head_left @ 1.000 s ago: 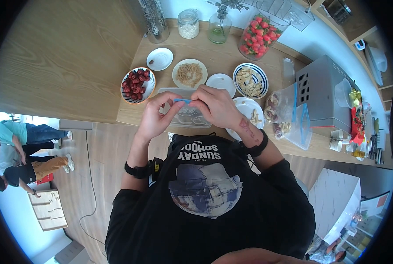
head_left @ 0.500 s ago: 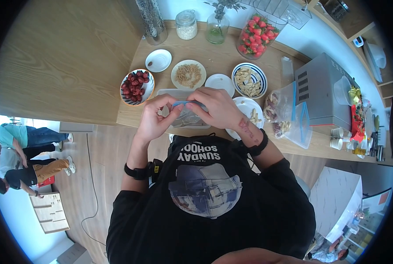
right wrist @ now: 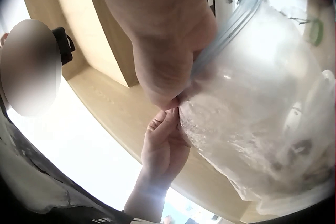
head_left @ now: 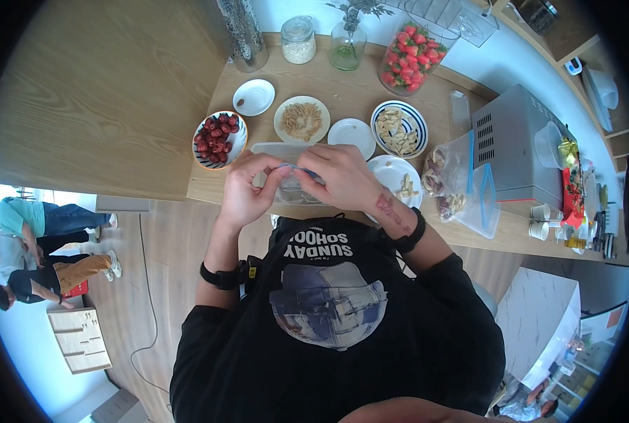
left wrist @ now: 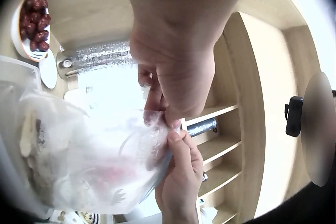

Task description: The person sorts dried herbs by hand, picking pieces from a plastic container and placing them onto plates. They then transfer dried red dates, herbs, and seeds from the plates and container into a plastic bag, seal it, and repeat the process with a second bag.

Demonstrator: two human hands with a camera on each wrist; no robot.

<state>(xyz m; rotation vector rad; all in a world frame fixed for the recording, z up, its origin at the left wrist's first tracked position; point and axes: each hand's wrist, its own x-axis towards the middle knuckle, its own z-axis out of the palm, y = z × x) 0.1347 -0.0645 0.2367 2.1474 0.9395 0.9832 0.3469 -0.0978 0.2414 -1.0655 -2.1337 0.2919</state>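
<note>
Both hands pinch the top edge of a clear zip bag (right wrist: 247,113), which has a blue seal strip (right wrist: 231,32). My left hand (head_left: 249,187) grips one end of that strip between thumb and fingers. Close beside it, my right hand (head_left: 339,173) pinches the same edge, thumbs nearly meeting. In the left wrist view the bag hangs down with pale slices (left wrist: 27,134) and some dark pieces at its bottom. Behind it in the head view sits a clear plastic container (head_left: 268,148), partly hidden by the hands.
A bowl of red dates (head_left: 217,139) stands at the left. Behind the hands are a plate of pale pieces (head_left: 301,120), a white plate (head_left: 352,137) and a striped bowl of slices (head_left: 399,130). Filled zip bags (head_left: 447,173) lie right, by a grey appliance (head_left: 515,148).
My right hand has slid slightly left along the seal toward my left hand, and less of the blue strip shows between them. My left hand stays nearly in place.
</note>
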